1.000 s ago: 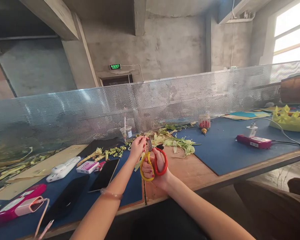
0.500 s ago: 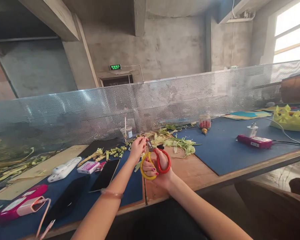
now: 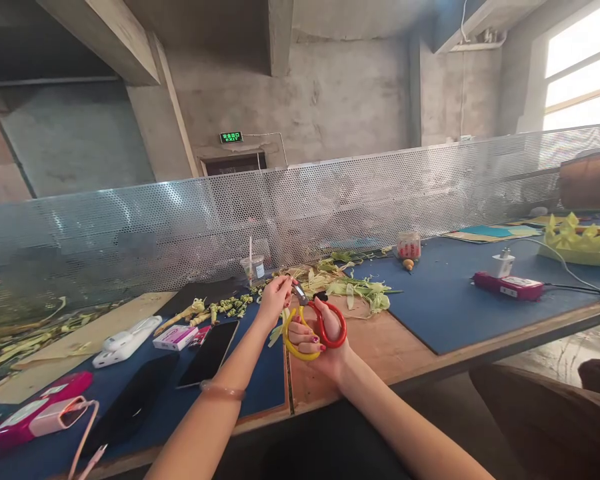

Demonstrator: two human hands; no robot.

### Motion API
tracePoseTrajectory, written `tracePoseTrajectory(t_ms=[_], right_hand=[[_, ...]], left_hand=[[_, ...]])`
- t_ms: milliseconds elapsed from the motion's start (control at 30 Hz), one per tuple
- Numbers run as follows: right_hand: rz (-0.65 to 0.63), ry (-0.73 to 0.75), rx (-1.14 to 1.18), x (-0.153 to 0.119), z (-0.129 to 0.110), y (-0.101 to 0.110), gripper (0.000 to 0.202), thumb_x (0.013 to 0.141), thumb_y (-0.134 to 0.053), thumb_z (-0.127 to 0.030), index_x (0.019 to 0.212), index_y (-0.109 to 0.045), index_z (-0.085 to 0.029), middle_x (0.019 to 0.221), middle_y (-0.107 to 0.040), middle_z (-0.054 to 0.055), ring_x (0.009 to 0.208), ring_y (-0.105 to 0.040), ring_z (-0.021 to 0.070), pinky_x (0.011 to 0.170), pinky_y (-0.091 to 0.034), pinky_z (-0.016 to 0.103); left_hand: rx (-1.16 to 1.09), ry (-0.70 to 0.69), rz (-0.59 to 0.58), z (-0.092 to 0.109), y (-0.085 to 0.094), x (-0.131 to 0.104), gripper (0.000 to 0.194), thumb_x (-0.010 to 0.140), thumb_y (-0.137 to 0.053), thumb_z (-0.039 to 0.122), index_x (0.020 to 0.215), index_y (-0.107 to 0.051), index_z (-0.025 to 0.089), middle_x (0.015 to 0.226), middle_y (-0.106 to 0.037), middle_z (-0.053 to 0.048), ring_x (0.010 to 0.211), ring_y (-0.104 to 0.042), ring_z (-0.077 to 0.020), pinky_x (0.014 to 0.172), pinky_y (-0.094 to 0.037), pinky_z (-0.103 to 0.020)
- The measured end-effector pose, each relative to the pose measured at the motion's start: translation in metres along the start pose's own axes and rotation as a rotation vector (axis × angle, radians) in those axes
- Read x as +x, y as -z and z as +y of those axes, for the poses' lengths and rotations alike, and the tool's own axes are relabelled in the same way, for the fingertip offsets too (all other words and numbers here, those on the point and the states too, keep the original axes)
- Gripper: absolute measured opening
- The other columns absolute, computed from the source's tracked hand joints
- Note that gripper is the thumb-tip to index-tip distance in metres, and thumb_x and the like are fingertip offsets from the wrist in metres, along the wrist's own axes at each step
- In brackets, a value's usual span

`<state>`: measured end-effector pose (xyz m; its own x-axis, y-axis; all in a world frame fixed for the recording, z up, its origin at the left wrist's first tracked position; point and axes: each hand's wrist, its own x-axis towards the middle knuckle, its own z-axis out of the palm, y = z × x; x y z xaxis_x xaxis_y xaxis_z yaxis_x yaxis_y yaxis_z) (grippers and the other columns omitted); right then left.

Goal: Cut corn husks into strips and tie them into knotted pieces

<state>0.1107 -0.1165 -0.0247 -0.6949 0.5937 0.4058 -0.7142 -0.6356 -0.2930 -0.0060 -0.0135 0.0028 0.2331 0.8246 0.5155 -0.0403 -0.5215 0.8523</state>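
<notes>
Red-and-yellow-handled metal scissors (image 3: 305, 302): likely stiff, light, best held by the loops (image 3: 344, 332), where our right hand (image 3: 327, 353) curls through; our left hand (image 3: 276, 297) pinched closed near the blades (image 3: 299, 292), contents unclear

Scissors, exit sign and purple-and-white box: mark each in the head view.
Scissors (image 3: 303, 297), head view: blades near the handles.
Exit sign (image 3: 231, 137), head view: middle of lit face.
Purple-and-white box (image 3: 175, 337), head view: middle of top.

Grn sign (image 3: 231, 137) w/ 安全出口 over EXIT, cup label (image 3: 260, 270) & box (image 3: 175, 337) txt illegible
</notes>
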Motion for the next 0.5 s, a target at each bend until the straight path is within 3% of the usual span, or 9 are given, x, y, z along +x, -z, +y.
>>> tracePoseTrajectory(t_ms=[167,500], right_hand=[[-0.014,0.000,-0.032,-0.0005,-0.0004,0.0018,0.046,0.080,-0.039,-0.060,0.069,-0.039,-0.015,0.055,-0.027,-0.007,0.041,-0.018,0.0033,0.027,-0.021,0.008],[-0.044,-0.022,-0.046,-0.0025,-0.0036,0.0024,0.046,0.082,-0.036,-0.058,0.068,-0.040,-0.015,0.051,-0.028,-0.007,0.038,-0.017,0.0019,0.025,-0.018,0.006]], left_hand=[[0.012,-0.010,-0.003,0.0012,0.0000,-0.0002,0.028,0.077,-0.053,0.043,0.079,-0.057,0.015,0.054,-0.037,0.007,0.036,-0.029,-0.0030,0.037,-0.023,-0.017],[0.033,0.004,-0.013,0.0009,0.0001,-0.0011,0.029,0.077,-0.052,0.044,0.080,-0.057,0.015,0.052,-0.036,0.008,0.035,-0.029,-0.0031,0.037,-0.025,-0.018]])
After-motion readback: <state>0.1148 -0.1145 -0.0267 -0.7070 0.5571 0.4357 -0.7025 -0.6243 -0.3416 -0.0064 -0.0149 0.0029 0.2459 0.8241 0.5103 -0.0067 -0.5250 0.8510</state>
